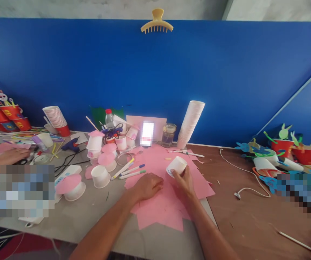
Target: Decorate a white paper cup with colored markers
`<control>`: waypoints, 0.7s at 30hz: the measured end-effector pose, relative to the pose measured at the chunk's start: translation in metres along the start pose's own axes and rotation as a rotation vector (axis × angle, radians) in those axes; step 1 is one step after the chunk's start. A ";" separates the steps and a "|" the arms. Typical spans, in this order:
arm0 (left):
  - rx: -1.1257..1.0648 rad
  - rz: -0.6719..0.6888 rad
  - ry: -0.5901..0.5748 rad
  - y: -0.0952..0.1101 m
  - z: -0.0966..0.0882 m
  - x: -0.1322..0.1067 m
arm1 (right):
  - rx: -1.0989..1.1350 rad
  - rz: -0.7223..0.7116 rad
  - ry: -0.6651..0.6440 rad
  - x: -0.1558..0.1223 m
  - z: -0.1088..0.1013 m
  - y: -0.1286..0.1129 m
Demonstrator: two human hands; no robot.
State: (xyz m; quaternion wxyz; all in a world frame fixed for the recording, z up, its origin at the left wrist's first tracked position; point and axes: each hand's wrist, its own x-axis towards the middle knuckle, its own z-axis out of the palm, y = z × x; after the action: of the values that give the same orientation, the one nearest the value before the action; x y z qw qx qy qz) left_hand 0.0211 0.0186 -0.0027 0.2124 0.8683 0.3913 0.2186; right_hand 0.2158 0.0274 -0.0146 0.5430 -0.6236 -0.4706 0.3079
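Observation:
My right hand [184,180] grips a white paper cup [179,165], its thumb and fingers around the side. The cup is tilted, its rim low and to the left, with small bluish marks near that rim. To its left, my left hand [150,186] rests on the pink paper [160,213], palm down, fingers loosely bent and nothing visible in them. Several layers of that paper, some with jagged edges, lie beneath both hands. Capped markers [132,172] lie beyond my left hand, near an upside-down white paper cup [101,176].
Left stand white cups with pink paper tops [69,185] and a blue glue gun [71,144]. A lit phone [146,133], a glass jar [168,135] and a tall cup stack [191,124] line the back. A white cable [249,173] crosses the right side. Another person's hand [11,156] works at far left.

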 end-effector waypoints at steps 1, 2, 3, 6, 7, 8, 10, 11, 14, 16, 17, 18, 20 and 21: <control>-0.013 -0.019 0.018 -0.001 0.000 0.001 | 0.049 -0.013 -0.009 -0.001 0.002 0.002; -0.017 -0.040 0.042 -0.004 0.000 0.001 | 0.090 -0.022 -0.033 -0.002 0.005 0.003; -0.021 -0.066 0.071 -0.008 0.000 0.001 | 0.122 -0.023 -0.064 -0.003 0.007 0.005; -0.018 -0.157 0.163 -0.023 0.000 -0.001 | 0.195 0.006 -0.148 -0.007 0.011 0.006; -0.008 -0.193 0.190 -0.028 0.000 -0.001 | 0.233 0.018 -0.173 -0.008 0.012 0.005; 0.003 -0.228 0.215 -0.034 -0.001 -0.001 | 0.277 0.030 -0.199 -0.009 0.012 0.004; 0.031 -0.283 0.260 -0.046 -0.001 -0.001 | 0.361 0.049 -0.251 -0.012 0.011 0.001; 0.048 -0.305 0.279 -0.051 -0.001 -0.001 | 0.389 0.057 -0.268 -0.013 0.011 -0.001; 0.110 -0.347 0.310 -0.061 -0.004 0.000 | 0.434 0.077 -0.300 -0.015 0.010 -0.004; 0.157 -0.361 0.308 -0.063 -0.005 0.000 | 0.443 0.085 -0.319 -0.016 0.011 -0.003; 0.181 -0.363 0.300 -0.063 -0.005 -0.001 | 0.433 0.082 -0.321 -0.017 0.012 -0.002; 0.205 -0.360 0.288 -0.062 -0.005 -0.002 | 0.408 0.072 -0.316 -0.017 0.013 -0.001; 0.248 -0.344 0.257 -0.058 -0.004 -0.004 | 0.315 0.035 -0.298 -0.020 0.017 0.001; 0.267 -0.335 0.240 -0.056 -0.003 -0.005 | 0.256 0.008 -0.295 -0.022 0.019 0.001</control>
State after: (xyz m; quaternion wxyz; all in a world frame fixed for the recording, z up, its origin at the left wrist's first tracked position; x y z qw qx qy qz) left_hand -0.0160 0.0492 -0.0314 0.0810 0.7794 0.5778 0.2284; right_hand 0.1909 0.0144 -0.0225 0.5417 -0.4996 -0.4995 0.4554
